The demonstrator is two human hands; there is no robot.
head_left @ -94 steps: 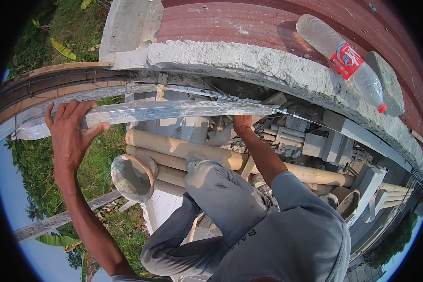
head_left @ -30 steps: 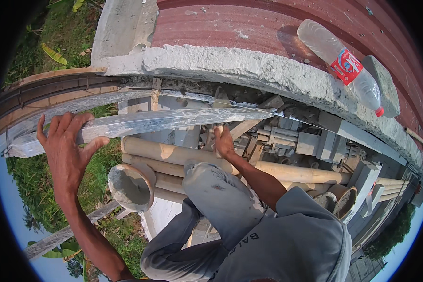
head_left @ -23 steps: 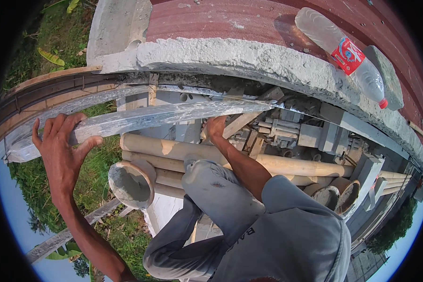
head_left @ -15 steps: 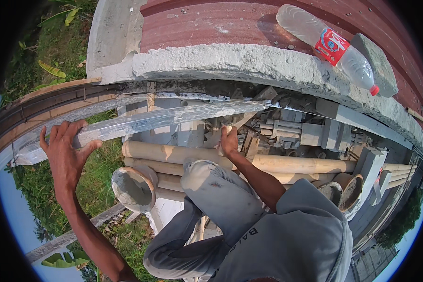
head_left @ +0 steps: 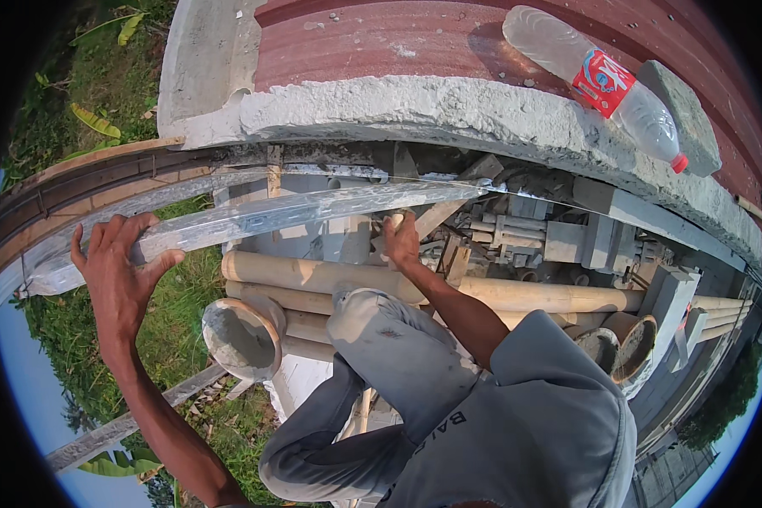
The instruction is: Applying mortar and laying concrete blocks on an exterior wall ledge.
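Observation:
Along the upper middle of the view runs a long grey, mortar-streaked bar [head_left: 292,209]. My left hand [head_left: 120,258] is closed over its left part, fingers over the top edge and thumb along the lower side. My right hand [head_left: 400,244] is just below the bar, closed around a short pale object [head_left: 394,222] that I cannot name; its other end is hidden. Behind the bar, a thin string and a narrow white strip run beside a rough white concrete edge [head_left: 423,106].
A plastic bottle [head_left: 550,52] with red label lies by a grey block [head_left: 690,127] on red roof sheets [head_left: 356,38]. Mortar buckets [head_left: 239,337] stand beside bamboo poles [head_left: 533,295] under me. Wooden formwork with rebar [head_left: 59,186] is at left; greenery shows below, rubble at right.
My right hand has moved left and down from the bar's right part and now rises slightly with the pale object. The bar's left end sits lower in view, left hand still on it.

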